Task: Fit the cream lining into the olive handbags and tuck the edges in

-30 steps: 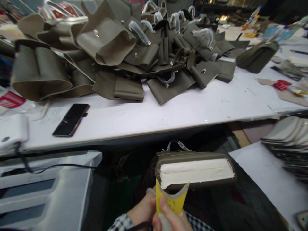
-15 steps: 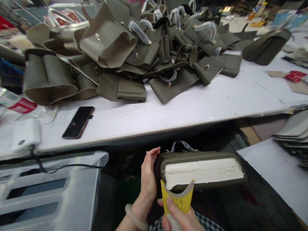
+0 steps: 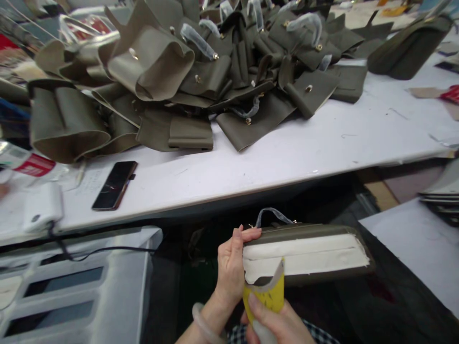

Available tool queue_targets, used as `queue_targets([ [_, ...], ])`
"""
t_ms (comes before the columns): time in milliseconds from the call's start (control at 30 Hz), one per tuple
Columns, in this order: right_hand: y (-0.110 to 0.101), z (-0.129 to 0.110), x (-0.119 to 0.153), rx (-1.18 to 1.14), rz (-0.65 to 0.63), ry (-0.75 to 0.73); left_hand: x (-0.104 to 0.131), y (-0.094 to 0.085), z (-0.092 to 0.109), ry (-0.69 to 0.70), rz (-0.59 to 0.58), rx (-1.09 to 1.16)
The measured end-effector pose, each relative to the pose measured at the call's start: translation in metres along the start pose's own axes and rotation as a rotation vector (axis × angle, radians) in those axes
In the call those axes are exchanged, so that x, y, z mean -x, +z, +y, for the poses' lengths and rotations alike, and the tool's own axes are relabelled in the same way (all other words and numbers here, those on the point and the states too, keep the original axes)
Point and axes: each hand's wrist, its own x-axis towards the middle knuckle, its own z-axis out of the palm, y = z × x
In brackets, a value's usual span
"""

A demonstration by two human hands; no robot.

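Observation:
A dark olive handbag [image 3: 322,231] lies below the table edge, its long side with a white strip [image 3: 311,253] facing up. Its plastic-wrapped handle [image 3: 272,212] sticks out at the far side. My left hand [image 3: 231,267] grips the bag's left end, fingers bent over its far edge and pointing right. In my right hand [image 3: 281,322] is a yellow scraper-like tool [image 3: 270,292] with a concave greyish edge and a pale handle. The tool's edge is over the near left part of the white strip; whether it touches the strip, I cannot tell.
A heap of olive bag pieces [image 3: 150,62] covers the back of the white table [image 3: 287,157]. A phone [image 3: 114,185] and a white device [image 3: 45,205] with a cable lie at left. A translucent plastic crate [image 3: 122,286] stands below; a dark stack [image 3: 442,198] is at right.
My left hand has closed in on the bag's left end, its fingers now bent over the edge. The yellow tool has turned slightly in my right hand. The view has shifted a little.

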Motion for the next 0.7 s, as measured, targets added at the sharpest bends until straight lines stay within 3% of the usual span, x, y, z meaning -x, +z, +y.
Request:
queue_targets([
  [333,-0.016,-0.021,0.000,0.046,-0.162,-0.001,0.001,0.003,0.000,-0.028,0.060,-0.045],
  [700,-0.024,-0.013,-0.004,0.059,-0.127,-0.009,0.001,0.005,0.002,-0.018,0.102,-0.123],
])
